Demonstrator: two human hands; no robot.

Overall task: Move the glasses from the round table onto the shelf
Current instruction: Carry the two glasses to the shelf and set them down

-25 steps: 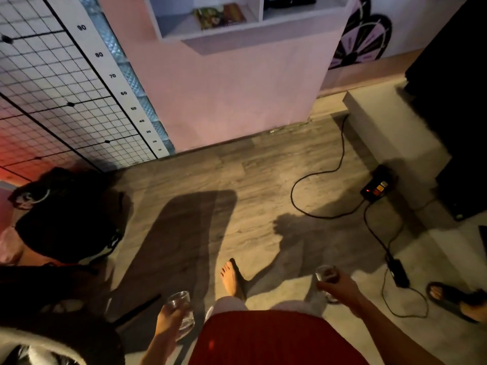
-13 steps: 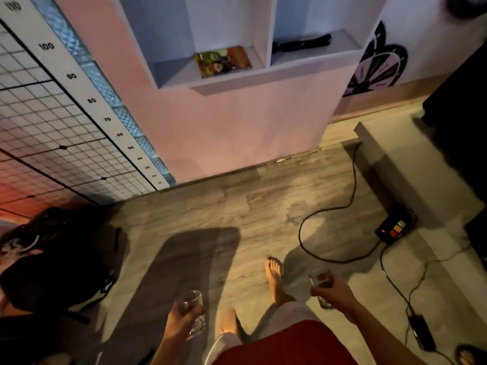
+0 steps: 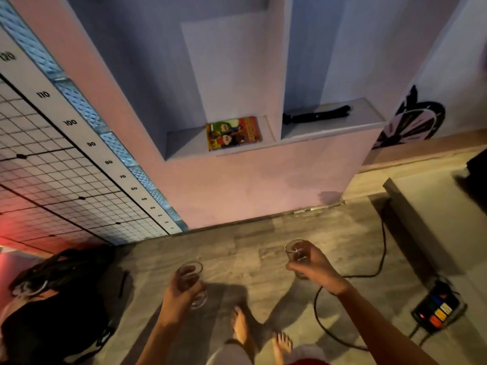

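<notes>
A: Where does everything stand against the shelf (image 3: 184, 143)?

B: It stands ahead, above both hands. A book (image 3: 234, 133) lies in its left bay, a black tool (image 3: 316, 117) in its right bay. The left hand (image 3: 179, 293) wraps its fingers round the left glass (image 3: 190, 270), below the shelf's left bay. The right hand (image 3: 316, 267) grips the right glass (image 3: 296, 250), below the shelf's middle and nearer it.

A: How should the carry go?

B: I'd keep both glasses upright, lift them over the shelf's front edge and set them on bare board left of the book. I'd also step clear of the cable (image 3: 379, 259) on the floor below the shelf's right end.

A: What differs from half a second back?

B: The shelf looms larger and closer, and both hands ride higher towards it.
</notes>
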